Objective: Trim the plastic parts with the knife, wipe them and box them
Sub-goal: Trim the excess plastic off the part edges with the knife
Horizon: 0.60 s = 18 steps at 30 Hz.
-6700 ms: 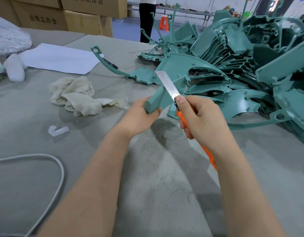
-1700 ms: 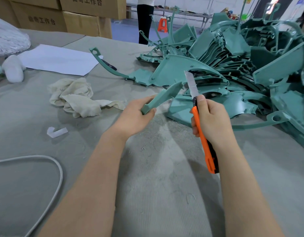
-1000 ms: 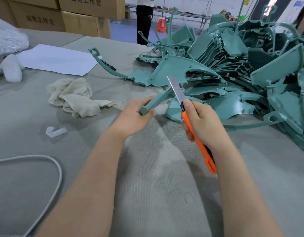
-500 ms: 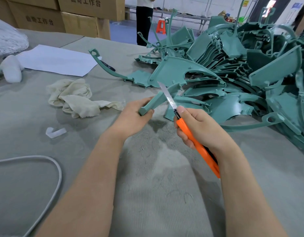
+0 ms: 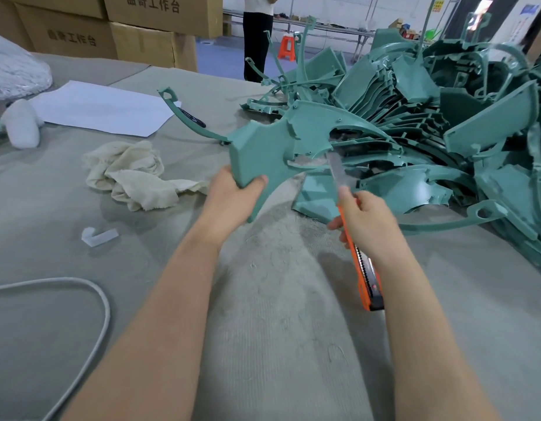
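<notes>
My left hand [image 5: 231, 202] grips the lower corner of a large teal plastic part [image 5: 273, 147] and holds it tilted up above the grey table [image 5: 263, 314]. My right hand [image 5: 365, 221] grips an orange utility knife [image 5: 365, 278]. Its extended blade [image 5: 336, 168] points up at the part's inner cut-out edge; the blade is blurred. A big heap of teal plastic parts [image 5: 430, 123] fills the right half of the table. A crumpled cream rag [image 5: 135, 174] lies left of my left hand.
A white cable [image 5: 89, 299] loops at the lower left. A small white plastic scrap [image 5: 97, 236] lies near the rag. White paper [image 5: 102, 109] and a white bag [image 5: 13, 71] sit at far left. Cardboard boxes [image 5: 117, 28] stand behind. A person [image 5: 257, 34] stands beyond the table.
My left hand has turned the teal part so its broad face is toward me instead of edge-on. The knife blade has swung upright to the part's inner edge.
</notes>
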Each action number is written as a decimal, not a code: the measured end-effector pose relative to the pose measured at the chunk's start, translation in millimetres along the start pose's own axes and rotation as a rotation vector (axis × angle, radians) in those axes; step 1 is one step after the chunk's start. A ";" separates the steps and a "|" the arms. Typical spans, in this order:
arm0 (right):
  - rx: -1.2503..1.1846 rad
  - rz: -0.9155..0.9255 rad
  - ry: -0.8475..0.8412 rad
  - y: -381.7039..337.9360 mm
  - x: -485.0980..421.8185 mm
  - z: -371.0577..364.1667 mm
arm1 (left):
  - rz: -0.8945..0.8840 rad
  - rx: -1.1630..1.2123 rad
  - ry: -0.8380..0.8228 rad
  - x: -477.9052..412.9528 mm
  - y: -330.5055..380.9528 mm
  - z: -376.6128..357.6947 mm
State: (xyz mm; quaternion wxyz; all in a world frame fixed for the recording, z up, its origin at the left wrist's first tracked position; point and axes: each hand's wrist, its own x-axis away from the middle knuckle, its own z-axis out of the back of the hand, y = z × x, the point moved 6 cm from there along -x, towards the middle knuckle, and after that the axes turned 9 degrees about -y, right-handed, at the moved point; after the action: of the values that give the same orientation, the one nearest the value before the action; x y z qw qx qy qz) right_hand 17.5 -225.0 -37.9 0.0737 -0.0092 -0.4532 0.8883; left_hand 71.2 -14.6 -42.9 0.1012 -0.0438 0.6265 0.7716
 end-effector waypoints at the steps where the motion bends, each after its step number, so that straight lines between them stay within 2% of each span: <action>1: 0.112 -0.010 -0.056 3.1 -2.0 -4.5 | 0.003 0.040 0.010 0.3 1.2 1.5; 4: 0.293 -0.020 -0.133 5.4 -3.6 -13.8 | 0.028 0.216 0.115 -0.6 0.5 12.7; 8: 0.417 -0.056 -0.026 5.2 -3.6 -10.3 | 0.092 0.725 0.332 -1.2 -8.2 28.7; 10: 0.528 -0.113 -0.078 8.7 -3.7 -14.5 | 0.106 0.987 0.363 -0.8 -9.9 30.0; 13: 0.540 -0.157 -0.073 13.0 -5.2 -14.7 | 0.127 1.177 0.269 -0.7 -6.0 23.0; 18: 0.492 -0.086 0.147 7.5 -4.3 -2.2 | 0.177 1.236 0.056 1.0 2.1 2.0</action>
State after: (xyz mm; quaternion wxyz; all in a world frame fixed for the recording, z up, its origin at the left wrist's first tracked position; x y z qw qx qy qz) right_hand 21.0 -228.2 -45.5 0.1443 -0.0362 -0.2169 0.9648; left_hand 69.9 -12.9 -40.7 0.0270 0.0546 0.9608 0.2706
